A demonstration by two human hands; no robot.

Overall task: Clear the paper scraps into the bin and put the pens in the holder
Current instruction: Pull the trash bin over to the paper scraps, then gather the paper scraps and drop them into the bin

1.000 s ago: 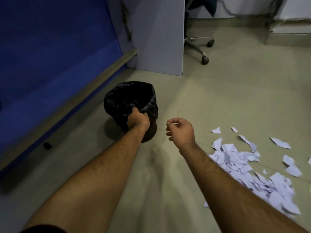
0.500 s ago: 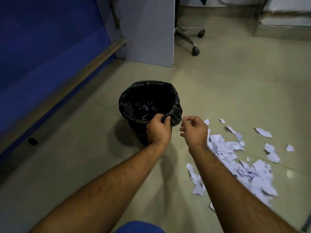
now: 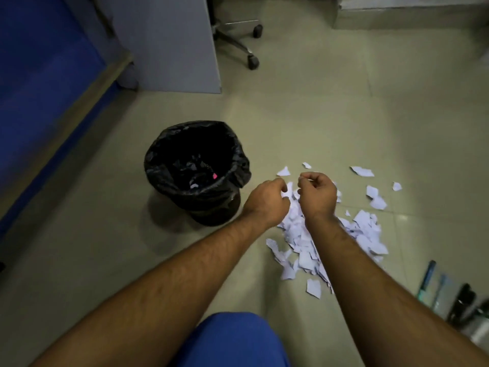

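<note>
The paper scraps (image 3: 317, 239) lie in a loose white heap on the tiled floor (image 3: 330, 123), with single torn pieces strewn around it toward the upper right and lower left. Just left of the heap stands the bin (image 3: 197, 172), lined with a crinkled black bag whose edge folds over the rim; inside it a few pale bits and one small pink bit show against the dark bottom.

Both hands hang over the near-left part of the heap, close beside each other but apart. The left hand (image 3: 267, 201) is off the bin, its fingers curled loosely downward right at the scraps; whether it has hold of any paper cannot be told. The right hand (image 3: 318, 194) is raised a little, knuckles up, fingers curled in with the fingertips drawn together; whether it pinches a scrap cannot be told either.

At the lower right edge several pens (image 3: 447, 298) lie side by side on the floor, blurred, well apart from the bin.

Farther out, a blue panel (image 3: 39, 75) runs along the left, a grey partition (image 3: 169, 41) stands behind the bin, and the wheeled base of a chair (image 3: 238, 41) shows beyond it. Blue cloth over the person's knee (image 3: 232, 343) fills the bottom middle.
</note>
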